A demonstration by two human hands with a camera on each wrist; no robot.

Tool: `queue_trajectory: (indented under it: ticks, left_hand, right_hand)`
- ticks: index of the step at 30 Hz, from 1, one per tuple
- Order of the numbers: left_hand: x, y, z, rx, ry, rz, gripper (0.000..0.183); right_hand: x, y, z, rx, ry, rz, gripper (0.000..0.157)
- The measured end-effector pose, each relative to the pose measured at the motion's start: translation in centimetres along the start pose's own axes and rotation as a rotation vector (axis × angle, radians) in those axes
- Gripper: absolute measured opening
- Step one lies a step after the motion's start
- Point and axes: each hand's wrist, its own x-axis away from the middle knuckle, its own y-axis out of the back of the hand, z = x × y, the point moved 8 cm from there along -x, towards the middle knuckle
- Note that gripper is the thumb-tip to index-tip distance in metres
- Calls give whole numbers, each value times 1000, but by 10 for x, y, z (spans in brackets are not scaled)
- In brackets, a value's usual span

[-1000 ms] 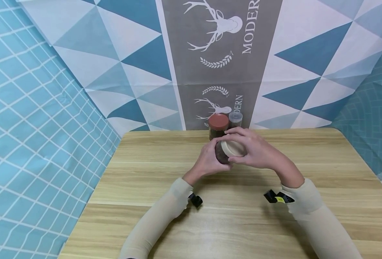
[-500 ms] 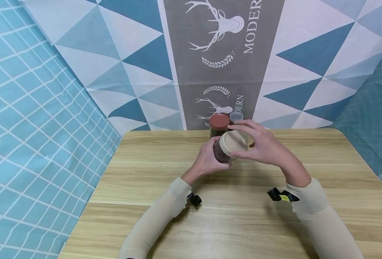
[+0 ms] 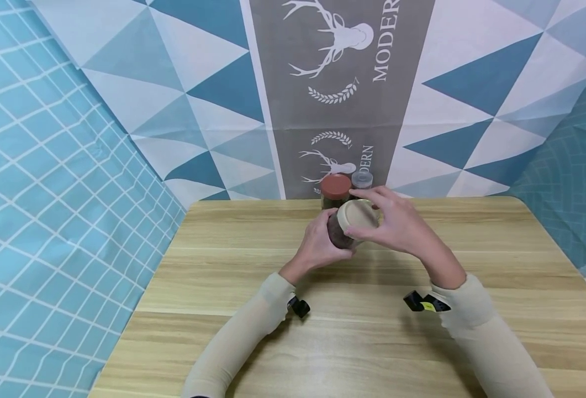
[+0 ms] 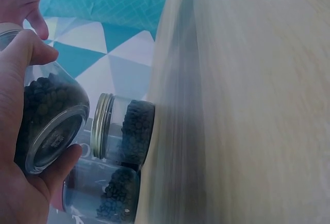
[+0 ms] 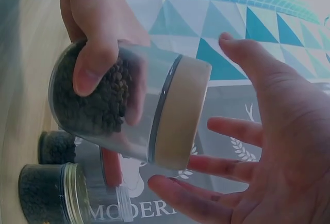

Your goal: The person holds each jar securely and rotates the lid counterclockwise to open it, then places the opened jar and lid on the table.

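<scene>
While gripping the tilted glass jar (image 5: pixel 116 113) with the left hand (image 3: pixel 317 240), spreading the fingers of the right hand (image 3: pixel 394 221) around the cream lid (image 5: pixel 181 113). Wrapping the left thumb and fingers round the glass body. Placing the right thumb at the near side of the lid and the fingertips toward the far side; touching it or standing just beside it, not being able to tell which. Carrying the glass jar above the wooden table (image 3: pixel 213 260), near the far edge, and pointing the lid end toward the right palm. Bearing the cream lid on its mouth and containing dark brown beans (image 5: pixel 117 87), lying toward the base end and showing through the clear wall.

Looking past it, seeing a red-lidded jar (image 3: pixel 336 190), standing upright at the table's far edge and holding dark beans (image 4: pixel 117 193) in its lower part. Just beside that, also seeing a gold-banded jar (image 4: pixel 125 131), likewise containing dark beans. Near both, glimpsing a clear-lidded jar (image 3: pixel 362 179), mostly hidden, not showing enough to tell its contents.
</scene>
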Motion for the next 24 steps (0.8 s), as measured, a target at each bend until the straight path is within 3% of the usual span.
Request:
queue_trajectory:
  ticks: [8, 15, 24]
  left_hand:
    - [-2, -3, -4, -28, -10, 4, 96]
    - [-3, -3, -8, -33, -27, -2, 98]
    - [-4, -1, -9, -8, -22, 53, 97]
  right_hand:
    - [-1, -6, 3, -13, 27, 17, 69]
    - [0, -4, 5, -25, 30, 17, 67]
    - [0, -2, 8, -13, 61, 21, 63]
